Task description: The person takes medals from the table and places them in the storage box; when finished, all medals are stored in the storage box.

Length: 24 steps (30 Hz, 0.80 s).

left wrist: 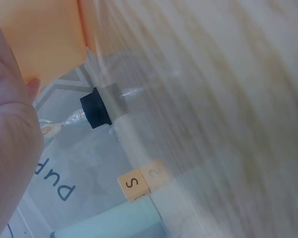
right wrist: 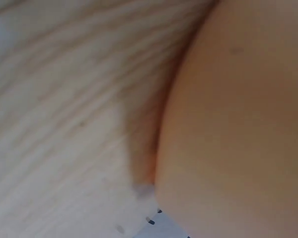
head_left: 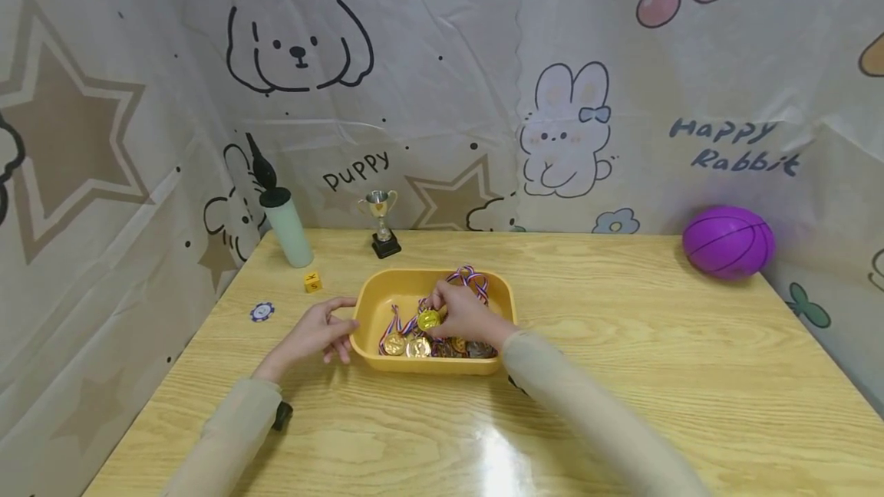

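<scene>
One gold medal point(head_left: 428, 320) is in your right hand point(head_left: 464, 314), pinched between the fingertips and raised just above the heap, still over the yellow tray point(head_left: 366, 343) in the middle of the wooden table point(head_left: 621, 374). Its striped ribbon point(head_left: 468, 279) appears to trail back over the tray's far rim, though which ribbon belongs to which medal is hard to tell.

Judging by how things lie, you are at the very start: nothing has left the tray yet, and no medal lies on the table outside it. The other medals point(head_left: 435, 347) sit in a row along the tray's near wall, several gold ones and at least one darker one, with their ribbons tangled behind them. An exact count is not possible, as your hand covers part of the pile.

Your left hand point(head_left: 319, 332) rests against the tray's left wall with the fingers loosely extended, steadying it and closing on nothing. The left wrist view shows the same wall close beside the palm; the right wrist view shows only orange plastic and wood grain.

Further out, to the left, lie a small yellow die point(head_left: 313, 281) and a blue-and-white chip point(head_left: 262, 311). A pale green cylinder with a black top point(head_left: 286, 226) and a little trophy point(head_left: 382, 224) stand along the back edge, and a purple ball point(head_left: 728, 241) sits well apart at the far right.
</scene>
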Tool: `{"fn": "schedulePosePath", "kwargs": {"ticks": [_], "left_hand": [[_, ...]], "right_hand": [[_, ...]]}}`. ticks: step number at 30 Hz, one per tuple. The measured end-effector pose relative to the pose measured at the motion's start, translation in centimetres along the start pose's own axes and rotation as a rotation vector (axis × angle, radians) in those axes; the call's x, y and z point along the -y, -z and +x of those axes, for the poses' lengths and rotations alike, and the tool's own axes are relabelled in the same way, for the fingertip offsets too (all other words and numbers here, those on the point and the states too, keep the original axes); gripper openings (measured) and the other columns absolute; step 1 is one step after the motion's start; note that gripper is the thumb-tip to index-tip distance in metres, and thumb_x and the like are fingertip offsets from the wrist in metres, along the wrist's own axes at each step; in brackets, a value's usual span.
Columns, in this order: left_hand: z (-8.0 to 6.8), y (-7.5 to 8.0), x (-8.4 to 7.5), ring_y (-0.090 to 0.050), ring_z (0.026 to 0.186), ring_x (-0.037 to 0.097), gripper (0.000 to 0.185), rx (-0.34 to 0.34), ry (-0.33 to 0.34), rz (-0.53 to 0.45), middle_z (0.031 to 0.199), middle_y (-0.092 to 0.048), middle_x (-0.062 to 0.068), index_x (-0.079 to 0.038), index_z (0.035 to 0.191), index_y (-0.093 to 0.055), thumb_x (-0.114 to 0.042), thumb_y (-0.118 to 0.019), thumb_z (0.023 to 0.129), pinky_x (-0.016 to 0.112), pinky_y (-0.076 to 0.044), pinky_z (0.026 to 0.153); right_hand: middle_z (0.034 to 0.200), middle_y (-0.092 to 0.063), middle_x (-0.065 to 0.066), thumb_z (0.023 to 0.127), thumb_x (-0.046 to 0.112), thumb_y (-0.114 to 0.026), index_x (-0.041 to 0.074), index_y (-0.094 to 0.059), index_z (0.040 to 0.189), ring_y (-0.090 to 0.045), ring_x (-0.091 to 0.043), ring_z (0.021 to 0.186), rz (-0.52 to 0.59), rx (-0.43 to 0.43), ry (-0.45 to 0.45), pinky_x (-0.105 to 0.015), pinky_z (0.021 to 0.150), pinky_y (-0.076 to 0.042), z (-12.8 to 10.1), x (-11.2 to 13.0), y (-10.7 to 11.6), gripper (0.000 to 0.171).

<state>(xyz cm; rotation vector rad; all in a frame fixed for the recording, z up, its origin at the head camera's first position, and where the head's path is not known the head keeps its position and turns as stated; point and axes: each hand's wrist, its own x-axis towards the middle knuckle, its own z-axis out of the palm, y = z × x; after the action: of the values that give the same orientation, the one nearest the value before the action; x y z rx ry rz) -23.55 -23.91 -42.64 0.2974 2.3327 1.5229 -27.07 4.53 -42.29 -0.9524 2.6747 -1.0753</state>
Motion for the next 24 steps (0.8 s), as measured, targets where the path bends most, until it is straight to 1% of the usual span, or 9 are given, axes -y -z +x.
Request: {"fn": "schedulePosePath", "kwargs": {"ticks": [3, 5, 8, 10, 12, 15, 18, 22, 24], "left_hand": [[-0.1, 0.0, -0.1, -0.063, 0.049, 0.018, 0.061, -0.004, 0.003, 0.001, 0.065, -0.063, 0.012, 0.006, 0.145, -0.029, -0.012, -0.056, 0.093, 0.02, -0.042, 0.038], [-0.2, 0.1, -0.2, -0.063, 0.049, 0.019, 0.061, -0.007, 0.004, 0.004, 0.065, -0.063, 0.012, 0.006, 0.145, -0.029, -0.012, -0.057, 0.093, 0.02, -0.042, 0.038], [-0.2, 0.1, 0.0, -0.064, 0.05, 0.018, 0.061, -0.007, 0.003, 0.004, 0.065, -0.063, 0.011, 0.006, 0.145, -0.029, -0.013, -0.056, 0.093, 0.021, -0.042, 0.038], [-0.2, 0.2, 0.1, -0.063, 0.049, 0.017, 0.061, -0.006, 0.002, 0.004, 0.064, -0.064, 0.009, 0.006, 0.145, -0.03, -0.013, -0.056, 0.093, 0.021, -0.043, 0.039], [-0.2, 0.2, 0.2, -0.063, 0.05, 0.017, 0.061, -0.004, 0.0, 0.001, 0.064, -0.064, 0.008, 0.006, 0.145, -0.029, -0.013, -0.056, 0.094, 0.021, -0.043, 0.039], [-0.2, 0.2, 0.2, -0.063, 0.05, 0.016, 0.06, -0.003, 0.002, -0.004, 0.064, -0.063, 0.007, 0.005, 0.145, -0.03, -0.014, -0.056, 0.094, 0.02, -0.043, 0.039], [-0.2, 0.2, 0.2, -0.063, 0.05, 0.015, 0.061, -0.002, 0.001, -0.008, 0.065, -0.064, 0.008, 0.005, 0.145, -0.029, -0.015, -0.056, 0.094, 0.02, -0.043, 0.039], [-0.3, 0.2, 0.2, -0.063, 0.05, 0.015, 0.062, -0.01, 0.006, -0.012, 0.067, -0.064, 0.011, 0.005, 0.145, -0.03, -0.017, -0.058, 0.094, 0.02, -0.043, 0.039], [-0.3, 0.2, 0.0, -0.064, 0.051, 0.015, 0.062, -0.033, 0.014, 0.0, 0.067, -0.064, 0.01, 0.004, 0.144, -0.032, -0.02, -0.06, 0.094, 0.021, -0.044, 0.04]], "right_hand": [[0.092, -0.062, -0.005, 0.072, 0.01, -0.08, 0.008, -0.044, 0.082, -0.05, -0.011, 0.069, -0.037, 0.005, 0.006, -0.019, 0.061, -0.04, 0.2, -0.3, -0.3, 0.037], [0.084, -0.055, -0.005, 0.073, 0.01, -0.079, 0.007, -0.045, 0.083, -0.04, -0.01, 0.064, -0.05, 0.011, 0.007, -0.02, 0.058, -0.035, 0.2, -0.4, -0.5, 0.036], [0.078, -0.049, -0.003, 0.074, 0.01, -0.08, 0.004, -0.047, 0.085, -0.038, -0.01, 0.064, -0.065, 0.013, 0.013, -0.021, 0.059, -0.032, 0.3, -0.4, -0.6, 0.035], [0.077, -0.046, -0.003, 0.075, 0.01, -0.08, 0.003, -0.047, 0.087, -0.039, -0.011, 0.066, -0.065, 0.014, 0.016, -0.022, 0.059, -0.033, 0.2, -0.4, -0.6, 0.035], [0.079, -0.048, -0.004, 0.075, 0.011, -0.08, 0.003, -0.047, 0.088, -0.042, -0.013, 0.07, -0.065, 0.011, 0.019, -0.023, 0.062, -0.036, 0.2, -0.3, -0.6, 0.036], [0.086, -0.054, -0.006, 0.076, 0.011, -0.08, 0.003, -0.049, 0.092, -0.052, -0.015, 0.078, -0.049, 0.013, 0.014, -0.024, 0.068, -0.044, 0.1, -0.3, -0.4, 0.035], [0.093, -0.061, -0.008, 0.077, 0.013, -0.079, 0.003, -0.053, 0.098, -0.06, -0.02, 0.088, -0.047, 0.006, 0.025, -0.029, 0.076, -0.051, -0.2, -0.1, 0.2, 0.035], [0.103, -0.065, -0.012, 0.079, 0.016, -0.077, 0.001, -0.056, 0.108, -0.063, -0.026, 0.097, -0.065, -0.005, 0.058, -0.035, 0.085, -0.052, -0.7, 0.1, 1.5, 0.039], [0.108, -0.064, -0.015, 0.081, 0.017, -0.075, -0.001, -0.056, 0.114, -0.062, -0.029, 0.1, -0.081, -0.015, 0.082, -0.038, 0.088, -0.052, -1.4, 0.2, 2.5, 0.042]]}}
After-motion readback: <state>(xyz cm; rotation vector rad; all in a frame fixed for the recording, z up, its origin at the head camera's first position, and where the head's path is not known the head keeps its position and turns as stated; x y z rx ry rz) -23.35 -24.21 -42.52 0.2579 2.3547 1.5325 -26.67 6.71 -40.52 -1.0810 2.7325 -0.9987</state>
